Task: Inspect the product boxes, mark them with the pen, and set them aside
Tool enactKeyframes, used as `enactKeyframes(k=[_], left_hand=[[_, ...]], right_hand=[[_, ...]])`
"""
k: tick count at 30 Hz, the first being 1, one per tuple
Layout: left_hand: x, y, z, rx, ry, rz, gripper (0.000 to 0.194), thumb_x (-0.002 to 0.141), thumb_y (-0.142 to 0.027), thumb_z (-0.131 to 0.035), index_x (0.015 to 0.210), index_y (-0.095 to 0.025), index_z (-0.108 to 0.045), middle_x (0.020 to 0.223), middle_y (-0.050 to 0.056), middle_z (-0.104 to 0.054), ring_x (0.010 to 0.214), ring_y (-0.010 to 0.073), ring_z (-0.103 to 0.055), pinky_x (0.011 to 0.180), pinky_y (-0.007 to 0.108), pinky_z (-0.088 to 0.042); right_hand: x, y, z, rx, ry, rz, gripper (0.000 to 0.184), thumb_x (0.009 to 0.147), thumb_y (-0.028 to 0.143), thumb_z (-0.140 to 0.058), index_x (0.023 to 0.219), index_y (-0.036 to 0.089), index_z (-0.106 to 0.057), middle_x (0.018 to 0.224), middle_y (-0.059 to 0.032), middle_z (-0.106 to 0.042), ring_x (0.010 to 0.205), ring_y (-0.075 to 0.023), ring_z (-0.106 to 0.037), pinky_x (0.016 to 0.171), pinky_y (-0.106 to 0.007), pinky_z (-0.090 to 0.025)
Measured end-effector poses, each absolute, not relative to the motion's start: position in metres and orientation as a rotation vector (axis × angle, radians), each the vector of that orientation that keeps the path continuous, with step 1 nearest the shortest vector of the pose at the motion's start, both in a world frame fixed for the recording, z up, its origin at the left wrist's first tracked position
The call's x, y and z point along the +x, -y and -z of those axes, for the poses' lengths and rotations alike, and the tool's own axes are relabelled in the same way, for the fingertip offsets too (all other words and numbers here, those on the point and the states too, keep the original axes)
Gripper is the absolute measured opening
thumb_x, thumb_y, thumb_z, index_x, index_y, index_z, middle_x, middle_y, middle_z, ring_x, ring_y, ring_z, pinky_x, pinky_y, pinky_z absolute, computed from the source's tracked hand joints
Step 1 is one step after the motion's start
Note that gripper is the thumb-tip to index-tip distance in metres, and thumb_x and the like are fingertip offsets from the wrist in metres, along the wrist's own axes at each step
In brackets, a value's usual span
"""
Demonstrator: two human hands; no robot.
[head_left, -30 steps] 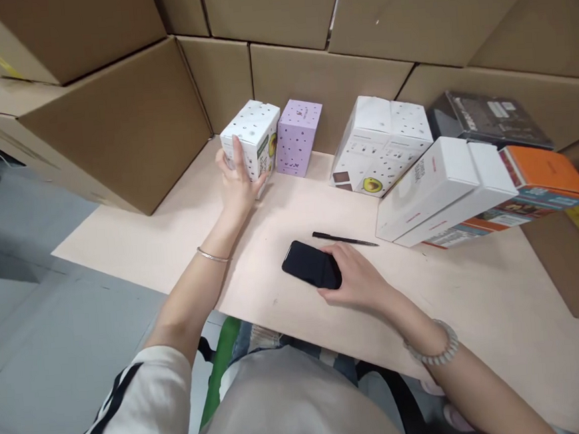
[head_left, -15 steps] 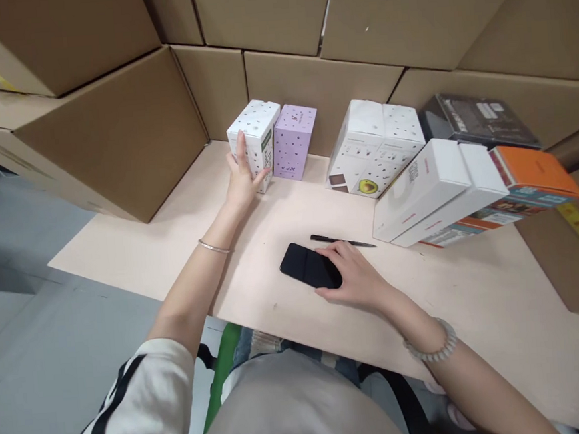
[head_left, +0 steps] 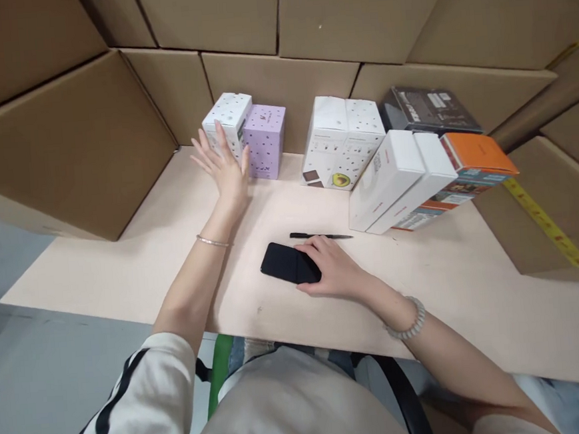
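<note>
My left hand (head_left: 226, 170) is spread wide in front of the white patterned box (head_left: 228, 111), its fingers apart and nothing in them. Beside that box stands a purple patterned box (head_left: 264, 139), upright at the back of the table. My right hand (head_left: 334, 265) grips the right end of a black smartphone (head_left: 286, 263), thumb on the near edge and fingers on the far edge. The phone lies flat, dark screen up. Just beyond it a black pen (head_left: 320, 235) lies on the table.
To the right stand a white box with an avocado picture (head_left: 339, 146), two slim white boxes (head_left: 391, 175), an orange box (head_left: 479, 152) and a dark box (head_left: 431, 109). Large cardboard boxes (head_left: 278, 77) wall the back and sides of the pale table (head_left: 173, 266).
My left hand has let go of the white patterned box and drawn back towards me, fingers spreading. The right hand stays on the phone. The whole view has shifted to the right.
</note>
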State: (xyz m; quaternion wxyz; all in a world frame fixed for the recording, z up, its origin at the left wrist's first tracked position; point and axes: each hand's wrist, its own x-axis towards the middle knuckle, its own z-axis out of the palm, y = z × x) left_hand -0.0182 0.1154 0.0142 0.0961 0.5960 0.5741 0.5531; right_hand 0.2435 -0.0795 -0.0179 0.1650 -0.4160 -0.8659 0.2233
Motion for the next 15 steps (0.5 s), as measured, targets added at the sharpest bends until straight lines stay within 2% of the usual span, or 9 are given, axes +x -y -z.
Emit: enactKeyframes(k=[2,5,8,10,12,15], left_hand=[[0.008,-0.105,-0.021,1.852,-1.587,-1.657,0.084,0.095,-0.065,-0.073,0.166,-0.028,-0.048,0.189,0.01,-0.017,0.178,0.0344,0.018,0.143,0.061,0.014],[0.054,-0.096,-0.026,2.12,-1.209,-1.405,0.075,0.091,-0.061,-0.08,0.154,-0.026,-0.061,0.185,0.013,-0.028,0.179,0.0373,0.002,0.145,0.057,0.008],[0.097,-0.104,-0.026,2.211,-1.006,-1.315,0.083,0.09,-0.065,-0.08,0.159,-0.024,-0.056,0.185,0.016,-0.027,0.177,0.0426,-0.009,0.144,0.062,-0.002],[0.119,-0.119,-0.025,2.245,-1.042,-1.339,0.086,0.094,-0.068,-0.074,0.166,-0.028,-0.048,0.186,0.013,-0.023,0.177,0.0437,-0.007,0.142,0.069,-0.005],[0.135,-0.135,-0.024,2.296,-1.131,-1.291,0.091,0.093,-0.066,-0.076,0.171,-0.033,-0.041,0.189,0.012,-0.018,0.177,0.044,-0.005,0.14,0.073,-0.008],[0.148,-0.152,-0.022,2.27,-1.279,-1.171,0.096,0.087,-0.063,-0.083,0.17,-0.034,-0.044,0.189,0.013,-0.018,0.175,0.0512,-0.007,0.136,0.08,-0.015]], right_hand=[[0.243,0.079,0.017,-1.191,2.472,-0.633,0.074,0.079,0.046,-0.089,0.145,0.022,-0.064,0.131,-0.017,-0.066,0.121,-0.0397,-0.064,0.109,-0.065,-0.056],[0.243,0.079,0.017,-1.189,2.483,-0.638,0.076,0.079,0.047,-0.09,0.146,0.021,-0.064,0.134,-0.0172,-0.067,0.122,-0.0394,-0.063,0.11,-0.064,-0.055],[0.243,0.078,0.018,-1.203,2.482,-0.638,0.076,0.08,0.048,-0.09,0.146,0.02,-0.065,0.135,-0.0173,-0.067,0.123,-0.039,-0.063,0.108,-0.062,-0.055],[0.243,0.077,0.018,-1.208,2.492,-0.638,0.076,0.081,0.051,-0.09,0.145,0.018,-0.065,0.135,-0.0185,-0.067,0.122,-0.0389,-0.062,0.108,-0.062,-0.055],[0.243,0.077,0.018,-1.204,2.504,-0.643,0.077,0.082,0.052,-0.089,0.145,0.015,-0.065,0.137,-0.0201,-0.066,0.123,-0.039,-0.062,0.108,-0.061,-0.055],[0.242,0.077,0.018,-1.212,2.508,-0.64,0.08,0.081,0.053,-0.09,0.145,0.012,-0.065,0.139,-0.0216,-0.065,0.124,-0.0393,-0.061,0.109,-0.061,-0.054]])
